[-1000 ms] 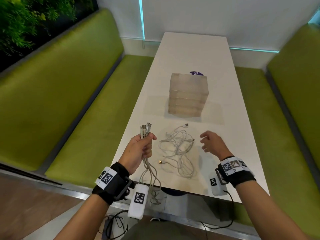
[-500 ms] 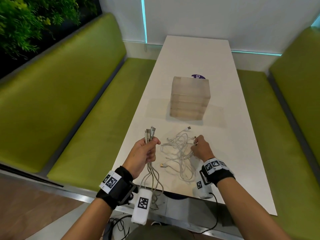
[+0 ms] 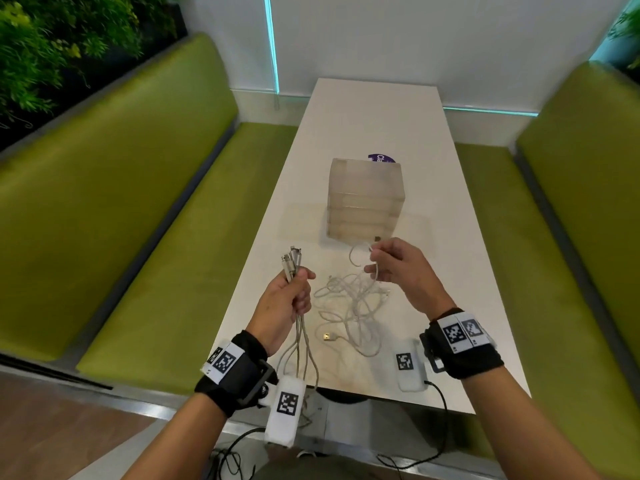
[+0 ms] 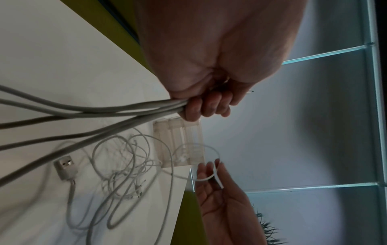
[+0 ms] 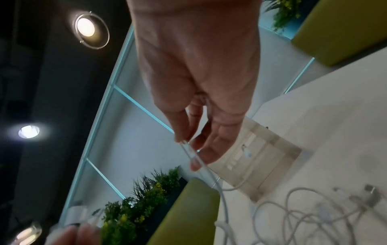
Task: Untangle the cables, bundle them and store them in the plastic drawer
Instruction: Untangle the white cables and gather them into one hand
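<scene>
My left hand (image 3: pixel 287 299) grips a bunch of several grey cables (image 3: pixel 298 336) upright, their plugs (image 3: pixel 292 259) sticking out above the fist; in the left wrist view the strands (image 4: pixel 87 114) run out of the curled fingers (image 4: pixel 201 107). My right hand (image 3: pixel 398 268) pinches a thin white cable (image 3: pixel 356 252) and holds a loop of it above the table; the right wrist view shows the pinch on the strand (image 5: pixel 190 152). The tangled white cables (image 3: pixel 349 306) lie between my hands, a USB plug (image 3: pixel 326 337) at the near side. The translucent plastic drawer unit (image 3: pixel 365 202) stands behind, all drawers closed.
The long white table (image 3: pixel 381 126) runs away from me between two green benches (image 3: pixel 138 188) (image 3: pixel 571 188). A purple sticker (image 3: pixel 381 157) shows behind the drawer unit. Plants (image 3: pixel 52 36) fill the upper left. Dark wires hang below the table's near edge (image 3: pixel 440 427).
My right hand went down into the tangle, pinched a white cable and has lifted it up and away toward the drawer unit. My left hand kept hold of its cable bunch.
</scene>
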`<action>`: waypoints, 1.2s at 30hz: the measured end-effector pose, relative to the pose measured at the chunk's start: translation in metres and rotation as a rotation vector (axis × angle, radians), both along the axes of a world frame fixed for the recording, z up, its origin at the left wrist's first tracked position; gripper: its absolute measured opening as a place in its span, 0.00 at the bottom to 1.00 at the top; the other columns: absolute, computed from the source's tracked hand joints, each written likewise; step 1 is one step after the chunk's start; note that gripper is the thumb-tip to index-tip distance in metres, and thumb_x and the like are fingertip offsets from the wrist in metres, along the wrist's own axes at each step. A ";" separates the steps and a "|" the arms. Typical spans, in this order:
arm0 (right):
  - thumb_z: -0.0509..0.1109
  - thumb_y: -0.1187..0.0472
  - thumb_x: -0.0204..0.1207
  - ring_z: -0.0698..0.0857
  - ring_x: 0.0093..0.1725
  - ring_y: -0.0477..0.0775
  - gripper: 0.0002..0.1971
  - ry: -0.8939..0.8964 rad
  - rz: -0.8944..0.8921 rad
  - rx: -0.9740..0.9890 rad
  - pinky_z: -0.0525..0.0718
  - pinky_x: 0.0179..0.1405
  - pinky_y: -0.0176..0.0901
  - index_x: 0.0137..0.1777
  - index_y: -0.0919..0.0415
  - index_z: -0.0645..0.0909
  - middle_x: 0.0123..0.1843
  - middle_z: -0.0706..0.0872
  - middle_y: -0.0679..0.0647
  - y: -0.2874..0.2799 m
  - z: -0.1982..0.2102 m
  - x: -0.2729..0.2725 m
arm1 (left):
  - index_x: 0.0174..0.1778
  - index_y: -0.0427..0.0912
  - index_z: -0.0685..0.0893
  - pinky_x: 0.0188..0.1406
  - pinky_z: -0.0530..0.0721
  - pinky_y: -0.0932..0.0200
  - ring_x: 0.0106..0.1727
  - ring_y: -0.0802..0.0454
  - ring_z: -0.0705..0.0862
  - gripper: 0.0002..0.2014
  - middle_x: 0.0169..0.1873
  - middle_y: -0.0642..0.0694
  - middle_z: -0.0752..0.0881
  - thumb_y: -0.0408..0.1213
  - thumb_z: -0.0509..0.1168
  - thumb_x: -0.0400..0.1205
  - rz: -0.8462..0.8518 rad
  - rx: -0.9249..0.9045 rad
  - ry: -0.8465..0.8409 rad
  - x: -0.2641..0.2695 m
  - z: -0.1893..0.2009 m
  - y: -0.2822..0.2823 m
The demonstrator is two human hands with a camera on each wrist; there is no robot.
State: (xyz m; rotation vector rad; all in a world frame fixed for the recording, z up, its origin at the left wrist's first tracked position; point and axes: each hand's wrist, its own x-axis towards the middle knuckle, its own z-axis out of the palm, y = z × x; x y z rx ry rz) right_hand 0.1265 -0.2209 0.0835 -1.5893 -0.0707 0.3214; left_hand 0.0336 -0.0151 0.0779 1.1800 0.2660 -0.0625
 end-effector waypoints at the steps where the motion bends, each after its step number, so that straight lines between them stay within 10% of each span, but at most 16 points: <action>1: 0.66 0.68 0.80 0.89 0.42 0.57 0.02 0.026 0.046 0.079 0.88 0.44 0.46 0.51 0.64 0.79 0.44 0.85 0.59 0.003 0.005 -0.004 | 0.44 0.37 0.78 0.29 0.60 0.60 0.25 0.55 0.61 0.10 0.23 0.51 0.65 0.34 0.54 0.88 -0.002 0.013 -0.003 0.001 0.001 -0.002; 12: 0.66 0.73 0.79 0.82 0.39 0.48 0.05 -0.192 0.639 -0.094 0.81 0.46 0.39 0.52 0.68 0.82 0.38 0.85 0.50 0.022 0.021 -0.029 | 0.50 0.36 0.83 0.22 0.67 0.65 0.21 0.58 0.64 0.16 0.21 0.52 0.66 0.47 0.64 0.80 0.048 -0.151 0.045 0.022 0.006 -0.006; 20: 0.62 0.66 0.76 0.76 0.40 0.46 0.13 -0.165 0.695 -0.235 0.74 0.43 0.33 0.50 0.51 0.86 0.43 0.82 0.64 0.021 0.018 -0.040 | 0.45 0.40 0.81 0.26 0.72 0.64 0.23 0.59 0.70 0.18 0.22 0.54 0.71 0.52 0.69 0.73 -0.020 -0.126 -0.002 0.021 0.006 0.009; 24: 0.56 0.64 0.72 0.68 0.34 0.51 0.18 -0.122 0.637 -0.186 0.70 0.37 0.34 0.50 0.49 0.87 0.31 0.71 0.50 0.023 0.020 -0.044 | 0.51 0.39 0.81 0.25 0.73 0.66 0.22 0.62 0.69 0.28 0.23 0.56 0.72 0.54 0.79 0.64 -0.222 -0.132 -0.077 0.015 -0.005 0.016; 27: 0.56 0.64 0.71 0.67 0.30 0.48 0.18 -0.033 0.616 -0.158 0.69 0.33 0.37 0.52 0.56 0.86 0.32 0.70 0.54 0.025 0.017 -0.045 | 0.39 0.45 0.85 0.26 0.72 0.63 0.23 0.61 0.72 0.05 0.26 0.56 0.78 0.37 0.75 0.73 -0.203 -0.032 -0.105 0.011 -0.001 0.011; 31: 0.55 0.65 0.74 0.63 0.31 0.63 0.21 -0.083 0.809 -0.277 0.66 0.32 0.43 0.56 0.51 0.87 0.31 0.65 0.71 0.027 0.014 -0.048 | 0.36 0.46 0.78 0.23 0.71 0.66 0.20 0.61 0.68 0.06 0.20 0.57 0.72 0.37 0.67 0.78 0.045 -0.070 -0.055 0.015 0.010 0.008; 36: 0.55 0.64 0.73 0.64 0.34 0.58 0.21 -0.060 0.772 -0.289 0.69 0.33 0.39 0.54 0.46 0.88 0.35 0.68 0.62 0.023 0.009 -0.048 | 0.36 0.45 0.75 0.27 0.69 0.64 0.21 0.60 0.70 0.12 0.19 0.55 0.72 0.42 0.61 0.85 0.173 -0.072 0.008 0.020 0.013 0.013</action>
